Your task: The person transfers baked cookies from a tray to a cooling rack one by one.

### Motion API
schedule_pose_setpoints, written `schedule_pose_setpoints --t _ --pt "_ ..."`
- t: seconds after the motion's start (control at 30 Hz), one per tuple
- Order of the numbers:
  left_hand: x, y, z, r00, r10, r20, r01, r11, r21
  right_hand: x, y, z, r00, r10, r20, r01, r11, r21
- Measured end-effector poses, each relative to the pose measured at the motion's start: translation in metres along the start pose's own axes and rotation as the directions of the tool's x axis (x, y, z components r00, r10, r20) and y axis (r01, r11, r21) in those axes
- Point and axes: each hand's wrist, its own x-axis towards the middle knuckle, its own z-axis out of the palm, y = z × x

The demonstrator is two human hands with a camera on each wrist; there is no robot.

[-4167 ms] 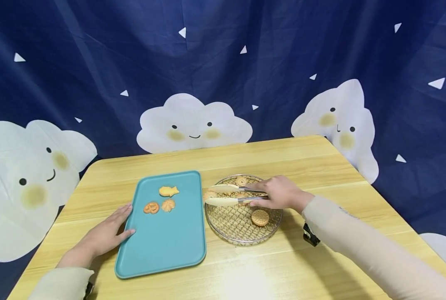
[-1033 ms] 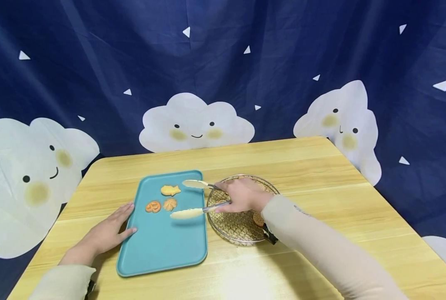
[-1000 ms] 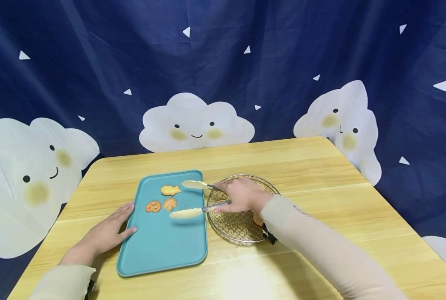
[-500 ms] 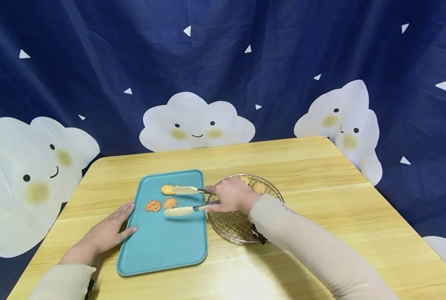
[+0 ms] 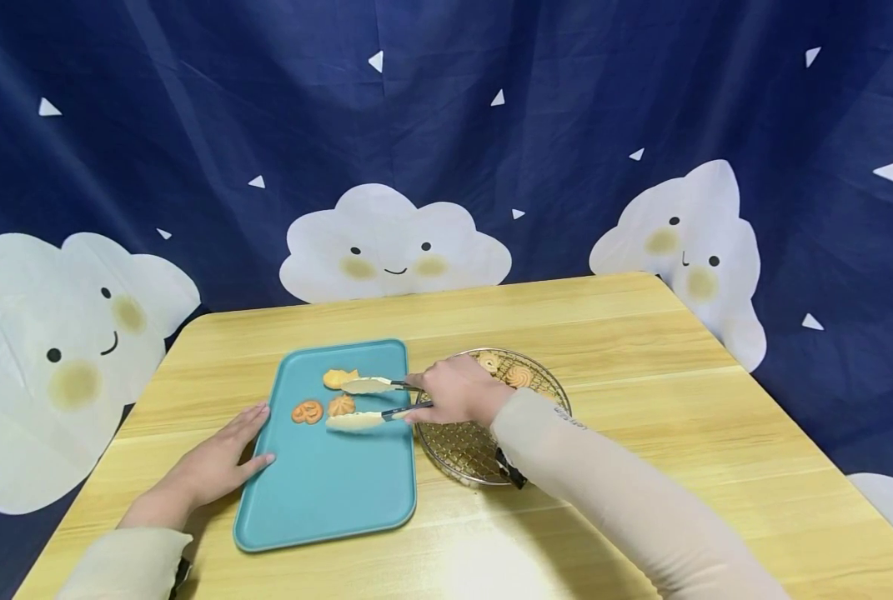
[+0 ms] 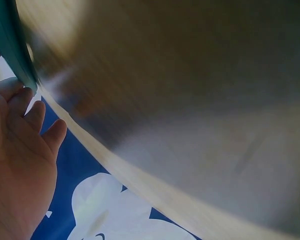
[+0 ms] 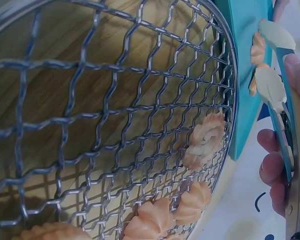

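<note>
My right hand (image 5: 457,392) holds a pair of tongs (image 5: 358,422) with cream-coloured tips, reaching left over a teal tray (image 5: 326,492). The tips stand apart, one on each side of a ridged cookie (image 5: 342,405); the far tip overlaps a fish-shaped cookie (image 5: 334,379). A pretzel-shaped cookie (image 5: 307,412) lies just left of them. My left hand (image 5: 209,467) rests at the tray's left edge, fingers extended and thumb over the rim. In the left wrist view, its fingertips touch the side of the tray (image 6: 15,45).
Right of the tray stands a round wire rack (image 5: 461,454), partly under my right forearm. It bears a ring cookie (image 5: 489,362), a swirl cookie (image 5: 519,377) and others, such as a scalloped cookie (image 7: 149,220) in the right wrist view. A wooden table (image 5: 641,358) backs onto a blue curtain (image 5: 446,108).
The tongs have moved from over the rack leftward over the tray. Their tips were spread wide a second ago and are now closer together around the ridged cookie. The left hand stays put.
</note>
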Motion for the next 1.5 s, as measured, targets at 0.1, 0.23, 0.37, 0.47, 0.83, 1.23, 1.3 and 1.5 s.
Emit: schedule_pose_setpoints --t 0.1,0.23,0.37,0.47,0.83,1.23,1.3,1.5 --pt "0.000 0.001 -0.001 1.000 0.000 0.002 0.000 1.000 -0.005 0.001 -0.001 0.000 1.000 0.000 0.016 0.000 1.000 0.002" --pt "0.000 0.002 -0.001 1.000 -0.002 0.003 0.002 1.000 -0.009 0.004 -0.002 0.001 0.999 -0.007 0.032 0.007 1.000 -0.006" --pt "0.000 0.002 -0.001 1.000 -0.002 0.001 0.002 1.000 -0.004 0.006 -0.004 0.001 0.999 -0.006 0.036 0.007 1.000 -0.017" --pt "0.000 0.002 -0.001 1.000 -0.003 0.000 0.003 1.000 -0.005 0.006 -0.006 0.001 1.000 0.002 0.029 -0.002 1.000 -0.019" --pt "0.000 0.000 0.000 1.000 -0.009 0.004 0.009 1.000 -0.006 0.007 -0.008 0.002 0.999 0.029 0.021 -0.028 0.999 -0.039" --pt "0.000 0.000 0.001 1.000 -0.002 0.001 0.002 1.000 -0.004 0.001 -0.003 0.002 1.000 0.019 0.016 -0.018 1.000 -0.010" --pt "0.000 0.000 0.001 1.000 -0.002 0.001 0.002 1.000 -0.005 0.000 -0.001 0.002 1.000 0.021 0.013 -0.021 1.000 -0.008" --pt "0.000 0.000 0.001 1.000 -0.003 0.000 0.003 1.000 -0.010 -0.007 0.004 0.000 1.000 0.015 -0.021 -0.015 1.000 -0.006"
